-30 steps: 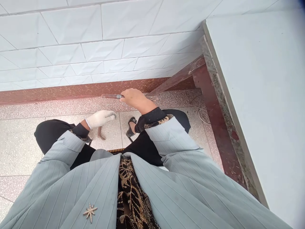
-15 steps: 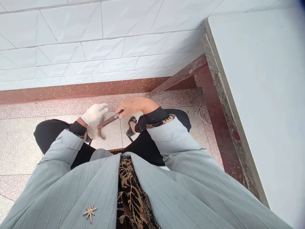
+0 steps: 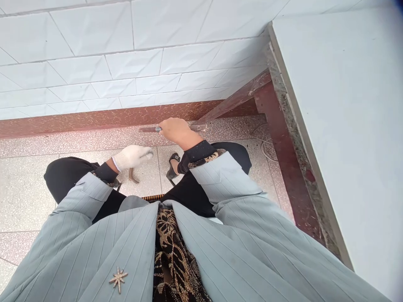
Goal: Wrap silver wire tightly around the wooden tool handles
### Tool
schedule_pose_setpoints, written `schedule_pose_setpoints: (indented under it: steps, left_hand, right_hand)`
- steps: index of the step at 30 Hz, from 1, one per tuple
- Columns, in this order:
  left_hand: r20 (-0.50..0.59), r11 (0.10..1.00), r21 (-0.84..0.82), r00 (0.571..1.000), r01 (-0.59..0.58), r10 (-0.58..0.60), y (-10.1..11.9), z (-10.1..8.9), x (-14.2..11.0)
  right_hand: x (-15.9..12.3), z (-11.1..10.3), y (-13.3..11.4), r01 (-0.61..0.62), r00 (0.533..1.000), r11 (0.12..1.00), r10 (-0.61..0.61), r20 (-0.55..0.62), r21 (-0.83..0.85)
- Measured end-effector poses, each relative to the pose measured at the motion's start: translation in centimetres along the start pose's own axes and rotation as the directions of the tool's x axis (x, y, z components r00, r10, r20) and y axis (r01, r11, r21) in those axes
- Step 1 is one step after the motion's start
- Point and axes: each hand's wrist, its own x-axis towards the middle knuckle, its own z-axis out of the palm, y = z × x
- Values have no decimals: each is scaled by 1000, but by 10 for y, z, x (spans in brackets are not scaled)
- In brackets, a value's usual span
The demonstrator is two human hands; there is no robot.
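My right hand [image 3: 176, 131] is bare and closed around a brown tool handle [image 3: 148, 129] with a metal band. The handle points left, near the base of the wall, and a brownish piece shows to the right of my fist; I cannot tell whether it belongs to the tool. Lower and to the left, my left hand [image 3: 132, 157] wears a white knitted glove. Its fingers are pressed together with greyish tips, and anything pinched in them is too small to name. Below the glove a bent brown piece [image 3: 134, 176], like a stick, lies on the floor, partly covered.
A white tiled wall [image 3: 132, 63] with a reddish-brown skirting [image 3: 94, 115] stands in front. On the right are a white tabletop [image 3: 340, 105] and its dark red wooden frame [image 3: 283, 155]. A pale cable [image 3: 267, 153] lies beneath. My black shoe [image 3: 173, 165] rests on the speckled floor.
My right hand has swung the tool from slanting down toward the left hand to lying nearly level, higher up. My gloved left hand has moved right and slightly down.
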Motion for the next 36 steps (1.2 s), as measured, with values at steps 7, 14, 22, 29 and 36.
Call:
schedule_pose_setpoints:
  steps: [7,14,22,29,36]
  left_hand:
    - [-270,993,-96,958,74,-98,-28,-9,0]
    - [-258,957,-287,959,38,-115,-29,-17,-5]
    - [-137,905,-419,991,-68,12,-16,-9,-4]
    - [-175,924,-371,984,-96,32,-13,-10,-7]
    - [-413,887,-461,876,36,-251,-14,-20,-13]
  right_hand:
    - [-6,5,-17,368,843,925,-291,453,-91]
    - [-17,-23,31,464,764,516,-645,-30,720]
    - [-4,-20,31,147,932,777,97,-348,612]
    - [1,-10,15,-87,995,996,87,-49,-3]
    - [0,-3,1,240,917,964,-188,351,-110]
